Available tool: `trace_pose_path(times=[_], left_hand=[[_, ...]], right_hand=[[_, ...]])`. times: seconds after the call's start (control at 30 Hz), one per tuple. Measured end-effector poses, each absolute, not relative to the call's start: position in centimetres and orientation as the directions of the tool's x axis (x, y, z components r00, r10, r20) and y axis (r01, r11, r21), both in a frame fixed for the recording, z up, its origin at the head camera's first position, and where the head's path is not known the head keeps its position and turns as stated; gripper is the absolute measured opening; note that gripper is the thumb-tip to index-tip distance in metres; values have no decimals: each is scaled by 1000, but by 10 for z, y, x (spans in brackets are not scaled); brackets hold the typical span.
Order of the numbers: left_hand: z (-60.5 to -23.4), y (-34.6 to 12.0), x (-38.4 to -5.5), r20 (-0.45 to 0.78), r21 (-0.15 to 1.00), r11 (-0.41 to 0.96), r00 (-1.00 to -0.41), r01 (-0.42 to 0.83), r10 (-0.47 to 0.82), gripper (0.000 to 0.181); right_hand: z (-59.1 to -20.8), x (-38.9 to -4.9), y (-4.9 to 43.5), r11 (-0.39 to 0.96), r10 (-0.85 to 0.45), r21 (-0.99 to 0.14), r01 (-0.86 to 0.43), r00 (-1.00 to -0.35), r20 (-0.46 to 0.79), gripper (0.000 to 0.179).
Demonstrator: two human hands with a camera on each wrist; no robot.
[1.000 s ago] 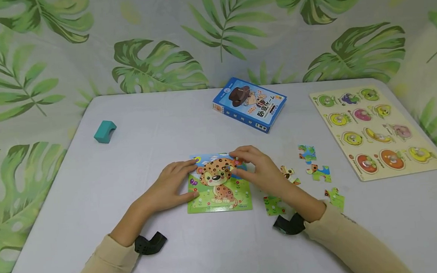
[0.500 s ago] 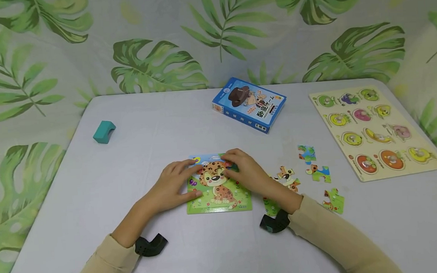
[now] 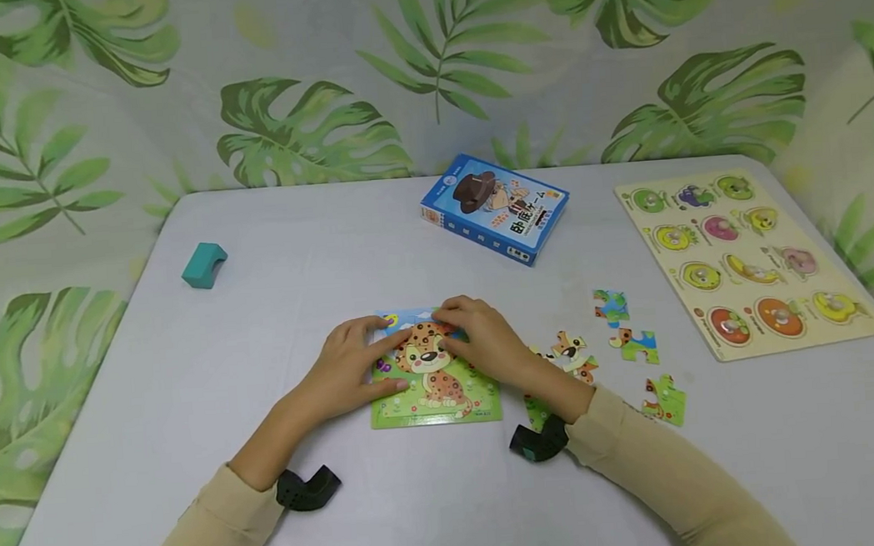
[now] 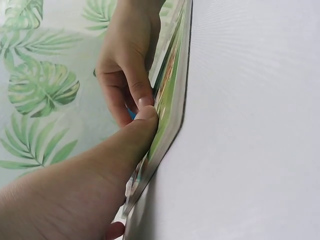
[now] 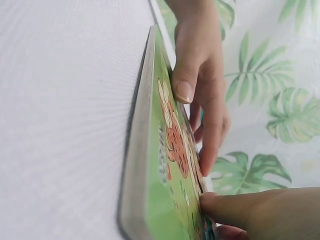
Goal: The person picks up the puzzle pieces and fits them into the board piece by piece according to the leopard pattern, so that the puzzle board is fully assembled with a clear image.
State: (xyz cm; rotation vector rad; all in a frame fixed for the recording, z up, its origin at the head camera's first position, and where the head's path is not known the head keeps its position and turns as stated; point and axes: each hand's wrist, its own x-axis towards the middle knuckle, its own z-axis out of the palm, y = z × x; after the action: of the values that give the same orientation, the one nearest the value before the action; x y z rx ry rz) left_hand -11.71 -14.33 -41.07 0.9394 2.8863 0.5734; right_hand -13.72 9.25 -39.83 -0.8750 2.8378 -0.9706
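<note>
A jigsaw board point(image 3: 482, 400) with a spotted leopard cub on grass lies flat before me in the head view. My left hand point(image 3: 341, 371) rests on its left side, fingers and thumb extended over the picture. At the upper right, my right hand point(image 3: 486, 341) pinches a puzzle piece point(image 3: 451, 330) between thumb and fingers, against the cub's head; most of that piece is hidden. The left wrist view has both thumbs close together over the board point(image 4: 172, 107). In the right wrist view, the right thumb point(image 5: 209, 202) touches the picture's surface.
Several loose puzzle pieces point(image 3: 640, 344) lie to the right, some partly under the right forearm. Behind the board is a blue card-game box point(image 3: 496, 207). A wooden fruit peg board point(image 3: 752, 262) sits far right, a teal arch block point(image 3: 204, 265) far left.
My right hand has moved left over the board with the puzzle piece, toward the cub's head. The left hand stays on the board, its index finger now reaching slightly further right.
</note>
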Motion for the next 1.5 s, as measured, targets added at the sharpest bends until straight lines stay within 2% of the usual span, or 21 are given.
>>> trace_pose_path(times=[0.2,0.43,0.57,0.7,0.83,1.0,1.1,1.23,1.5], left_hand=[[-407,-143,-118,49,362,756,-821,545,568,68],[-407,-143,-118,44,374,763,-832,527,553,69],[-409,-143,-119,45,376,764,-834,525,551,70],[-411,-143,-120,50,367,765,-832,529,552,71],[-410,-143,-120,52,364,764,-831,532,554,71],[-410,-142,-120,42,360,768,-831,530,554,71],[-410,-142,-119,39,360,771,-834,526,551,71],[-410,-142,-119,40,361,769,-832,528,553,71],[-410,-142,-119,36,366,769,-834,524,551,70]], right_hand=[[-397,-137,92,651,-518,-578,-491,-845,134,39],[-390,-136,94,677,-514,-631,-380,-857,-35,57],[-378,-130,99,643,-510,-696,-318,-856,-81,60],[-357,-121,113,587,-512,-744,-319,-858,-36,59],[-343,-113,142,517,-491,-772,-370,-867,86,61],[-339,-107,186,527,-387,-720,-452,-882,270,62],[-340,-106,211,568,-310,-686,-455,-890,333,63],[-349,-107,240,607,-227,-687,-399,-916,331,63],[-377,-112,279,651,-132,-712,-265,-962,237,60]])
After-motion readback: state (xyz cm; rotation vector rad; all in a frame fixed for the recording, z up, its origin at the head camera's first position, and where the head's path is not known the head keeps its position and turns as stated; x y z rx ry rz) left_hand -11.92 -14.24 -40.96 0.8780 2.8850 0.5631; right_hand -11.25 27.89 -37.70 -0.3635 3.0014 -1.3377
